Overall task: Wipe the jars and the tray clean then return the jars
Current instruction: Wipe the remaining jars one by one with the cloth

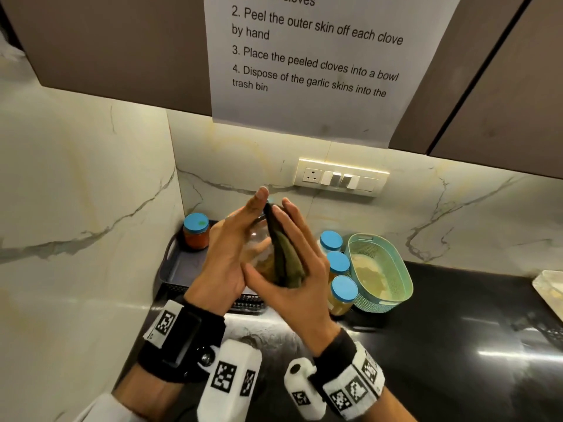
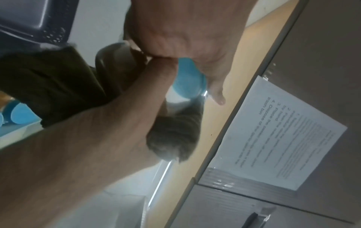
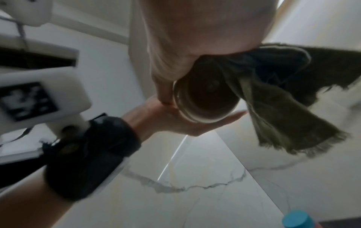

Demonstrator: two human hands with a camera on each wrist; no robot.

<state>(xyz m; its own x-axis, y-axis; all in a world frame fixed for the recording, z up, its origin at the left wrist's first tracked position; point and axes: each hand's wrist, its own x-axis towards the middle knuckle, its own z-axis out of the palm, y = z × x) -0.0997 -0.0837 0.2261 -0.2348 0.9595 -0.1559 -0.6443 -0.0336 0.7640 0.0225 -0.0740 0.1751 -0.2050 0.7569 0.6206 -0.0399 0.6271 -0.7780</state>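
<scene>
Both hands up over the tray [image 1: 178, 269]: left hand [image 1: 225, 260] cradles a jar [image 1: 259, 239] with straight fingers, right hand [image 1: 292, 269] presses the cloth [image 1: 286, 257] flat against it. Wiping mid-stroke, I'd say; next, rotate it, then join three jars [image 1: 338, 263] right of the tray.

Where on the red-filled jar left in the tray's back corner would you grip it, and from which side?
Judging by its pose, grip the red-filled jar by its blue lid, from above: it stands upright in the tray corner, walls close behind and left, the top clear.
</scene>
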